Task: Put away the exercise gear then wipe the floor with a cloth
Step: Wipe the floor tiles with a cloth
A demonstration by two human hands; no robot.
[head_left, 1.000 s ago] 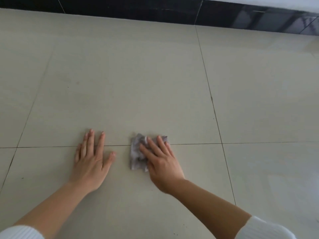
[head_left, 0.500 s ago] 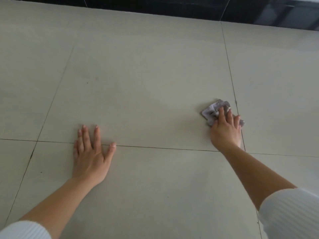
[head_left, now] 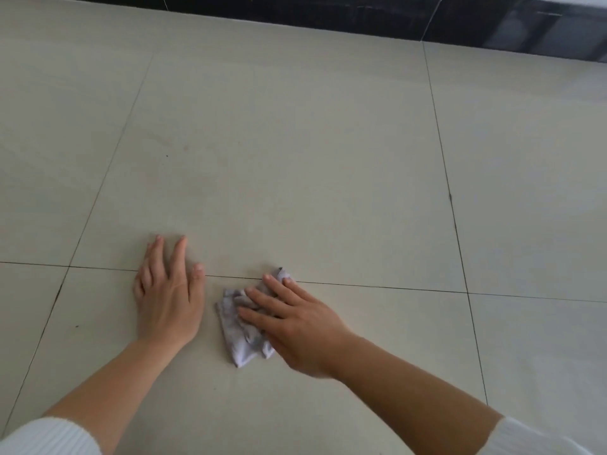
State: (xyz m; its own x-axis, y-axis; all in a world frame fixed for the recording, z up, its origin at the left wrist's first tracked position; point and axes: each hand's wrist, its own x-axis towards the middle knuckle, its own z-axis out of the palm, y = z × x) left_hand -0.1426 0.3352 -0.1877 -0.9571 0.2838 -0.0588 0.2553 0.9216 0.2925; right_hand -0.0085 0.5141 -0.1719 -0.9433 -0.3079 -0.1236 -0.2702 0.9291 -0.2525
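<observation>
1. Grey-white, crumpled fabric: the cloth [head_left: 243,343] lies bunched on the tiled floor [head_left: 295,159], just below a grout line and just beside the left hand [head_left: 169,300].
2. The right hand [head_left: 295,326] lies on top of it, fingers straight and slightly fanned, pressing it down rather than pinching it. The thumb is hidden, so I cannot tell whether it tucks under an edge.
3. The left hand rests flat on the tile, fingers spread, holding nothing.
4. Judging by its folds, the cloth is light, soft and limp. It should slide easily over smooth tile and may roll up or slip out from under a flat palm.
5. Best hold: palm over the bunched middle, fingertips trapping the leading edge.
</observation>
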